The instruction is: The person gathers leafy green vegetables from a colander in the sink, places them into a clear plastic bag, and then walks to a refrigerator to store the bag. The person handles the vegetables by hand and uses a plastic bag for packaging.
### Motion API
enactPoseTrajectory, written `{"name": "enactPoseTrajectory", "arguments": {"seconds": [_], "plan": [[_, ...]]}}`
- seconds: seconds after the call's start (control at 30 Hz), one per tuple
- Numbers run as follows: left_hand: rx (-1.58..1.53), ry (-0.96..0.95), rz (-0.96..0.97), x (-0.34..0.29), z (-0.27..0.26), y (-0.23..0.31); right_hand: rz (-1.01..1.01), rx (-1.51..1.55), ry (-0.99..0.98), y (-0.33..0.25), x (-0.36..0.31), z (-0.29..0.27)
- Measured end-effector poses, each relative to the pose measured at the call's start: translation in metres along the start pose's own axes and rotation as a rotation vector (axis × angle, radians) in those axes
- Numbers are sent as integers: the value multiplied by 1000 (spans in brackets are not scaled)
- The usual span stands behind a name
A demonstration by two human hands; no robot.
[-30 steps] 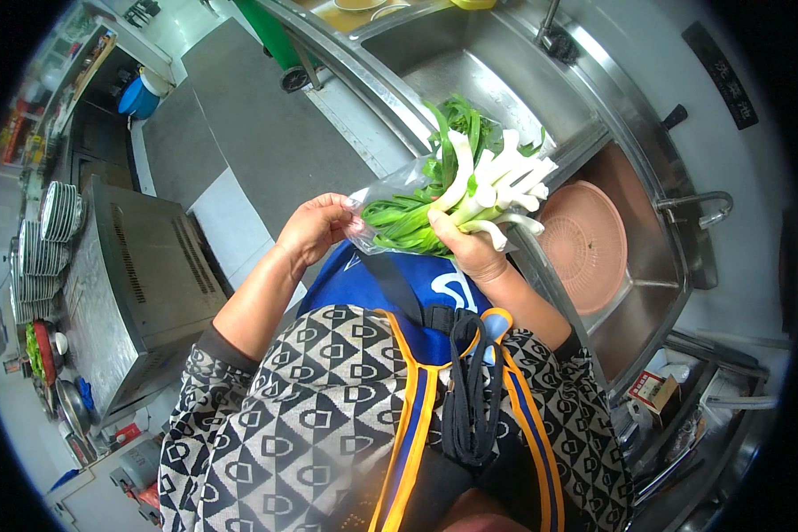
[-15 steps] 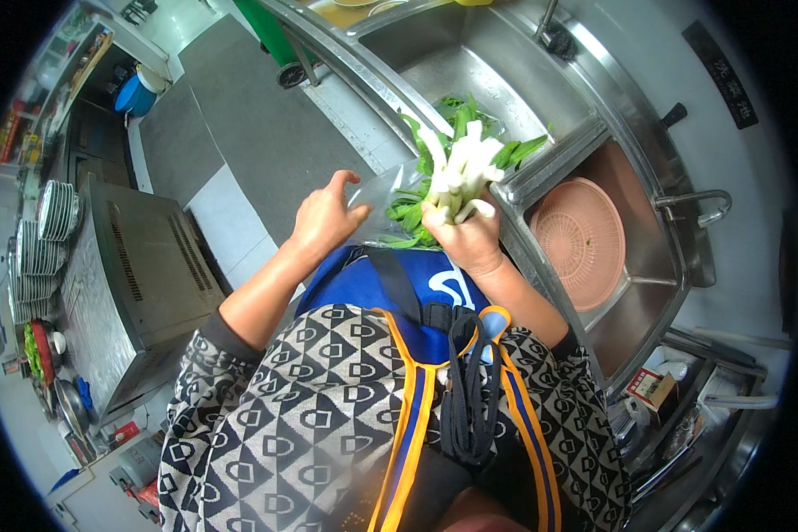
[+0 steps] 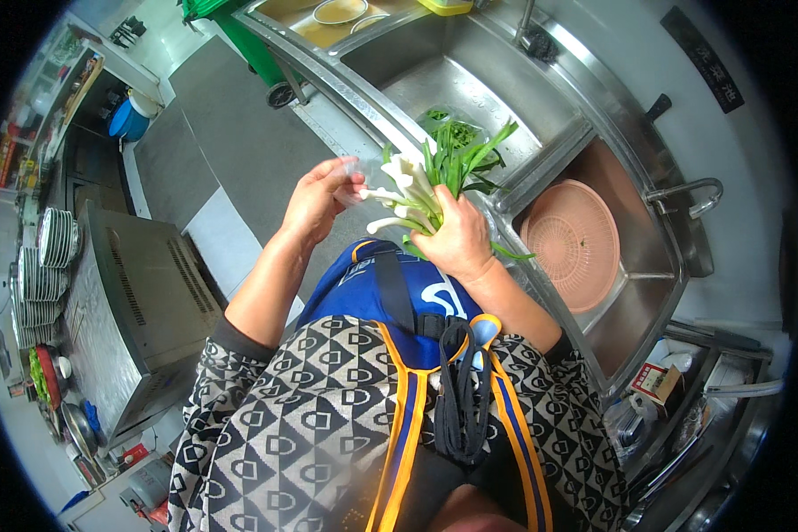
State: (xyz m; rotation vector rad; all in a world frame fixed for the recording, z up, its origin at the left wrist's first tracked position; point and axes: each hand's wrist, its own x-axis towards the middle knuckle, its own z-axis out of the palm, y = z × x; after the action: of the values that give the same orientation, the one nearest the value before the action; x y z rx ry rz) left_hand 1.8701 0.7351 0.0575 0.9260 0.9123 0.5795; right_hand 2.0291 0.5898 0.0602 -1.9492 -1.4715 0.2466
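Observation:
My right hand (image 3: pixel 457 235) is closed round a bunch of green vegetables with thick white stalks (image 3: pixel 410 182), held in front of my blue apron by the near rim of the sink. The white ends point left toward my other hand, and the long green leaves fan out to the right. My left hand (image 3: pixel 315 202) pinches a crumpled piece of clear plastic bag (image 3: pixel 355 182), close to the stalk tips. How far the plastic reaches is hard to make out. Beyond the bunch, more greens (image 3: pixel 454 135) lie in the sink basin, seemingly in clear plastic.
The steel sink (image 3: pixel 399 53) runs along my front and right. Its right basin holds a pink plastic colander (image 3: pixel 572 246) beneath a tap (image 3: pixel 705 199). A green bin (image 3: pixel 248 49) stands far ahead; a steel cabinet (image 3: pixel 151 293) and stacked plates (image 3: pixel 44 275) are at left.
The bunch has turned in my right hand: its white ends swung left and its leaves right. My left hand, open before, has closed on the clear plastic.

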Motion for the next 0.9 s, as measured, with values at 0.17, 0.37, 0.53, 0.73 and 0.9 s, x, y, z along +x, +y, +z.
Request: {"name": "enactPoseTrajectory", "arguments": {"seconds": [0.17,0.37,0.53,0.73,0.9], "plan": [[43,-273,-31,-11,-6,15,59,-36,-5,7,3,3],[478,-178,-108,-22,4,16,-65,-46,39,13,7,10],[265,-130,-88,-15,18,34,-475,54,-66,9,10,14],[213,-228,23,-29,25,49,-465,21,-87,5,14,13],[273,-153,4,-48,26,46,-185,81,-27,14,14,14]]}}
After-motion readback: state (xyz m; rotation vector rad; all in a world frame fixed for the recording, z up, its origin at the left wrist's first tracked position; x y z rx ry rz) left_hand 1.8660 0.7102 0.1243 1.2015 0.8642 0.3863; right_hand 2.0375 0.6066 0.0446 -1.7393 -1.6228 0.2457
